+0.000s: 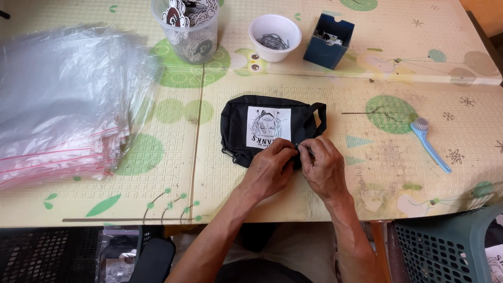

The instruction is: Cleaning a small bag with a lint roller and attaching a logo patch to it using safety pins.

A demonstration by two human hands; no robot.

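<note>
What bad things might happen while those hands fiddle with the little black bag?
The left hand and right hand pinch something small at the black pouch near the mat's front edge; a tiny part might slip off and fall to the floor. The pouch could also slide, since nothing else pins it. The stack of clear plastic bags looks slippery and might spill if bumped.
</note>
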